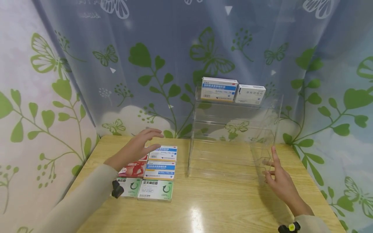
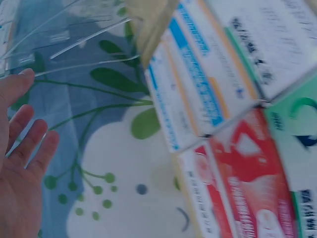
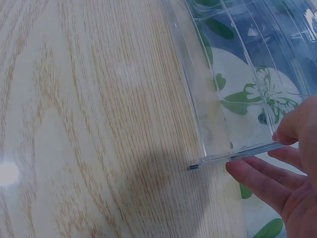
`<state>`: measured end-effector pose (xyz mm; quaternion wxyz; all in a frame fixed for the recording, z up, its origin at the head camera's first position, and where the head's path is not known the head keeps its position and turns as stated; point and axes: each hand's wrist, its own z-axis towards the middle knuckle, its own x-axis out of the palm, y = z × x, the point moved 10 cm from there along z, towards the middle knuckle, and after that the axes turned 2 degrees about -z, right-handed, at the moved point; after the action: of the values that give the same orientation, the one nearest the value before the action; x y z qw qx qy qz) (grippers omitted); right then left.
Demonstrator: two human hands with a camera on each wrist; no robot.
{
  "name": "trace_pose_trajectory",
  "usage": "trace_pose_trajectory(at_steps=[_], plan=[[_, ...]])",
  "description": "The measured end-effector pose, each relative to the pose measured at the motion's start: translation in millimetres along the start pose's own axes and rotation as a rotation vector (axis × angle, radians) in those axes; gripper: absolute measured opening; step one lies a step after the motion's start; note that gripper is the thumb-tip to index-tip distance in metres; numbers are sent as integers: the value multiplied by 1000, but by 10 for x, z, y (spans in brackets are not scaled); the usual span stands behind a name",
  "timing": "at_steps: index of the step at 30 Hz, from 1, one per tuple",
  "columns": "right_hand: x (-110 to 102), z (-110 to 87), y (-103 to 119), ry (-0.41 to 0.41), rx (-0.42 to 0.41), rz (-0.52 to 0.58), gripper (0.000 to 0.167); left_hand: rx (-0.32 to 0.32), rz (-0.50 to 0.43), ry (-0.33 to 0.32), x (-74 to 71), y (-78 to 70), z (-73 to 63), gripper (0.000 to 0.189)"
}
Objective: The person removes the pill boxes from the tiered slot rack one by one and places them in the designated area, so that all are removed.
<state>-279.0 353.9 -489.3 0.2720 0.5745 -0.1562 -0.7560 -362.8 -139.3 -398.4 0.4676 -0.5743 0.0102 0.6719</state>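
My left hand (image 1: pixel 139 147) hovers over the medicine boxes on the table, fingers spread and nothing in them. Beneath it, two blue-and-white boxes (image 1: pixel 159 170) lie in front of one another, beside a red box (image 1: pixel 132 170) partly under my wrist. Two green-and-white boxes (image 1: pixel 155 190) form the nearest row. On the right, my right hand (image 1: pixel 280 181) pinches the side panel of a clear acrylic tiered display rack (image 1: pixel 237 111), thumb on one face and fingers on the other. On its top tier stand a blue-and-white box (image 1: pixel 219 90) and a white box (image 1: pixel 250 94).
The wooden table (image 1: pixel 204 200) carries the rack at its back right and the boxes at its left. Behind it hangs a blue curtain (image 1: pixel 163 29) printed with leaves and butterflies, with patterned cloth on both sides.
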Motion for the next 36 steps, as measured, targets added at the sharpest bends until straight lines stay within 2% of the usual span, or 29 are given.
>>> trace_pose_trajectory(at_steps=[4, 9, 19, 29, 36], plan=[[-5, -15, -10, 0, 4, -2, 107, -1, -33, -12, -104, -113, 291, 39], [-21, -30, -13, -1, 8, -6, 106, -10, -27, -27, -190, -237, 643, 41], [-18, -29, -6, 0, -5, 1, 106, 43, -3, -62, -317, -609, 1295, 41], [-30, -35, -14, -1, -3, -2, 106, 15, 40, -93, -370, -878, 1759, 48], [-33, -4, 21, -7, -17, 6, 105, 21, 88, -86, -376, -1022, 1994, 53]])
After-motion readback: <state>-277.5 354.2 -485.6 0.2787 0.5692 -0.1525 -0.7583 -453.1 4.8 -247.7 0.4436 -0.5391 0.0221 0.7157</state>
